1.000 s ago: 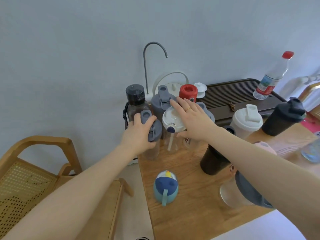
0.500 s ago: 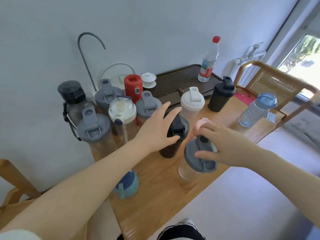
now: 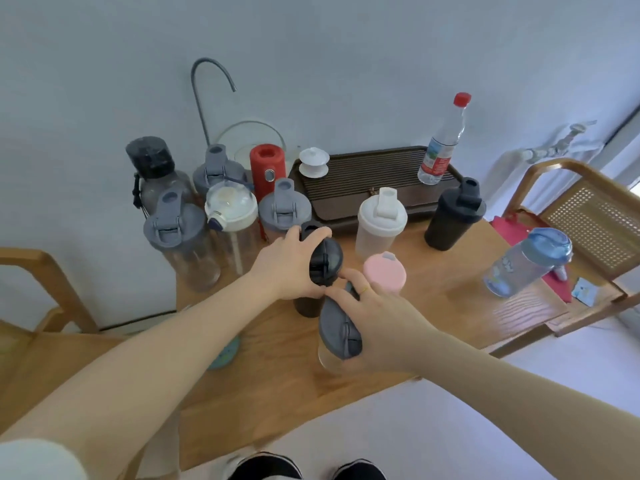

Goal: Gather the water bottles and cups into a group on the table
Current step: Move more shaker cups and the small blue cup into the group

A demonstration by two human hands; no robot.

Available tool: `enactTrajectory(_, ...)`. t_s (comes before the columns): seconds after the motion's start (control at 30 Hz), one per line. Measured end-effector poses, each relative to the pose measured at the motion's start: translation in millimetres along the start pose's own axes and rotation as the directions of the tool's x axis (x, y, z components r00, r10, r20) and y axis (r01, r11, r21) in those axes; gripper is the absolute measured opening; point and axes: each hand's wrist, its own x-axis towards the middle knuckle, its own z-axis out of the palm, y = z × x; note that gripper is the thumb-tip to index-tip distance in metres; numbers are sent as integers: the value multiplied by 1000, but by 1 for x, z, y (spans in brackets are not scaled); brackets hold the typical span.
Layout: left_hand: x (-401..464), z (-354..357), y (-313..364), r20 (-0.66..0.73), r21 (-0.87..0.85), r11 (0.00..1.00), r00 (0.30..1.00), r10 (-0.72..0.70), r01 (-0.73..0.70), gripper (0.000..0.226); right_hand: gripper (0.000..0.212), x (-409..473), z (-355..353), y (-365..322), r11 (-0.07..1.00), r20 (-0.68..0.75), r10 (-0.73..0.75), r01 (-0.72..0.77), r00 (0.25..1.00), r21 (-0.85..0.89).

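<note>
- The left hand [image 3: 289,268] is closed around the top of a black shaker bottle [image 3: 317,271], with the fingers over its lid; this bottle stands upright near the middle of the wooden table [image 3: 450,306].
- The right hand [image 3: 374,323] is clamped on the dark grey lid of a clear shaker cup [image 3: 337,337], which is tilted and sits just in front of the black one — the two hands almost touch.
- A pink-lidded cup [image 3: 384,273] stands just beside the right hand's fingers, on their far side.
- In the gathered group at the back left there are six bottles: three with grey flip lids [image 3: 173,230], one with a white lid [image 3: 230,211], one red flask [image 3: 267,168] and one dark bottle with a black cap [image 3: 150,164].
- Well apart to the right stand four more: a white shaker [image 3: 381,220], a second black shaker [image 3: 453,216], a blue-lidded bottle [image 3: 526,261] and a plastic water bottle with a red cap [image 3: 445,140] on the dark tea tray [image 3: 363,174].
- A small teal cup [image 3: 223,353] is mostly hidden under the left forearm.
- Half a second ago the left hand was only reaching with open fingers toward the black shaker; now it grips it. The right hand keeps its hold on the grey-lidded cup.
</note>
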Motion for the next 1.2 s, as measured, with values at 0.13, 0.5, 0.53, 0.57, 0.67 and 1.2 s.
enactTrajectory(0.13, -27, -17, -6, -98, -72, 996, 993, -62, 55, 86, 87, 3, 2, 4, 998, -65, -2, 6, 998, 70)
enactTrajectory(0.5, -126, -84, -38, -322, -72, 989, 935, -149, 132, 84, 78, 95, -31, -15, 993, -152, -70, 84, 986, 89)
enactTrajectory(0.53, -131, -86, -43, -335, -108, 985, 928, -165, 136, 83, 79, 102, -30, -19, 992, -138, -79, 92, 987, 83)
enactTrajectory(0.57, -136, -89, -47, -351, -148, 980, 920, -175, 130, 82, 80, 107, -28, -24, 993, -126, -85, 95, 988, 76)
enactTrajectory(0.67, -147, -96, -60, -404, -232, 968, 896, -186, 96, 80, 81, 116, -24, -33, 995, -103, -91, 94, 991, 30)
enactTrajectory(1.2, -172, -119, -138, -367, -130, 989, 923, -118, 75, 82, 64, 123, 1, -148, 967, 5, -252, 252, 968, -46)
